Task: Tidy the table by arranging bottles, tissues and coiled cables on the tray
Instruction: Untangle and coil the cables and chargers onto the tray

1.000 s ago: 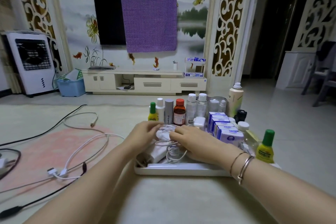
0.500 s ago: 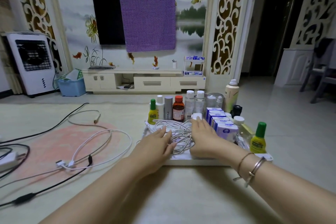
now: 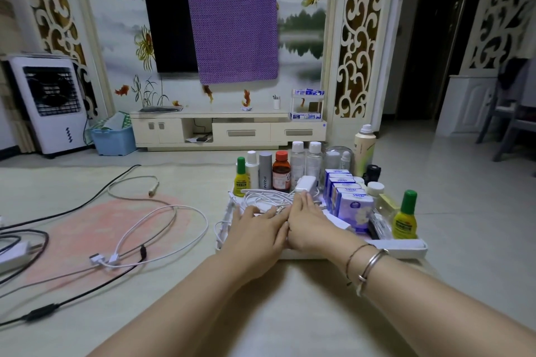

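Both hands are flat on the tray right now, fingers straight, so no real grip on anything. The left hand (image 3: 255, 229) and right hand (image 3: 307, 223) sit side by side, touching, pressing down on the white coiled cable (image 3: 269, 197) in the front-left part of the tray (image 3: 406, 249). A white charger brick (image 3: 306, 184) sits just past the right fingertips.

My take: this is the flatten-and-settle step. Best done by keeping the palms spread so the loops stay stacked, then tucking in the stray end (image 3: 222, 230) that hangs over the tray's left edge, or it'll spring back out. Lift off slowly, too.

Counts, as best I can see: the back row has a small yellow bottle with a green cap (image 3: 240, 180), a white bottle (image 3: 252, 169), a grey tube (image 3: 265, 171), a brown bottle with a red cap (image 3: 281, 172) and two clear bottles (image 3: 306, 162). Next to those is a tall spray can (image 3: 364, 151). There's one more yellow bottle (image 3: 404, 217) at the front right. Tissues: five packs (image 3: 348, 200) in a row. A few small jars behind them are too hidden to count.

Still loose on the bench to the left: one white cable (image 3: 162, 229) and at least one black cable (image 3: 72, 301), uncoiled.
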`<action>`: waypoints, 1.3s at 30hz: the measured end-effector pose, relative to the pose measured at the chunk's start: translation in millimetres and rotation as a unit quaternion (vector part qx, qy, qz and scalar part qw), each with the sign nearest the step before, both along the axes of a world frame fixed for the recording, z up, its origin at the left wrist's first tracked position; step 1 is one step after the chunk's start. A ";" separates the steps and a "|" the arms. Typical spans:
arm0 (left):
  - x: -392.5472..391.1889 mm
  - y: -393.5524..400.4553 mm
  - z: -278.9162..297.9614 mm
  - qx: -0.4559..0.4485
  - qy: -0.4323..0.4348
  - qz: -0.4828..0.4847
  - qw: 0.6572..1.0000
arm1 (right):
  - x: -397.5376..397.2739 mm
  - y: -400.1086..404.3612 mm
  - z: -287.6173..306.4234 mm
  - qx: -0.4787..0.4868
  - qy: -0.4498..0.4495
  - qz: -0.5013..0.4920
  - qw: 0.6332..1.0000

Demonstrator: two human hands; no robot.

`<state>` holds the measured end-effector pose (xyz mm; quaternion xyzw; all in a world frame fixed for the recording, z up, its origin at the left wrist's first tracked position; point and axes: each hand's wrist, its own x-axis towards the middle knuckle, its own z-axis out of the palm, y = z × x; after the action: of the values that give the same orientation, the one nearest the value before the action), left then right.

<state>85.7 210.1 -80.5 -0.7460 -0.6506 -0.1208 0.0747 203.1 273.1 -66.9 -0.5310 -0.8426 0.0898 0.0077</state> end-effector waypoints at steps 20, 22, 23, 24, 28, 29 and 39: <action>5.2 0.9 11.4 -0.095 0.006 -0.026 0.995 | 36.7 -20.2 6.0 0.059 -0.092 0.065 0.992; 5.3 4.2 12.9 -0.113 -0.001 -0.039 0.993 | 35.8 -22.5 8.9 0.045 -0.050 0.055 0.996; 5.2 6.2 13.6 -0.121 -0.001 -0.041 0.992 | 36.5 -24.0 10.3 0.043 -0.021 0.048 0.998; 4.9 7.7 13.9 -0.127 -0.001 -0.041 0.991 | 37.5 -25.9 10.9 0.044 0.004 0.042 0.998; 5.5 10.4 13.7 -0.143 0.012 -0.039 0.989 | 38.4 -31.4 10.3 0.050 0.087 -0.016 0.995; 5.7 9.9 12.2 -0.144 0.014 -0.040 0.989 | 37.5 -31.9 9.6 0.056 0.104 -0.031 0.992; -12.9 -17.5 32.1 -0.066 -0.018 -0.011 0.998 | 14.8 -43.0 43.9 0.136 0.138 0.025 0.981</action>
<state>72.8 192.6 -48.4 -0.7544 -0.6498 -0.0918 0.0127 217.9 230.1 -23.0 -0.4864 -0.8507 0.0469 0.1938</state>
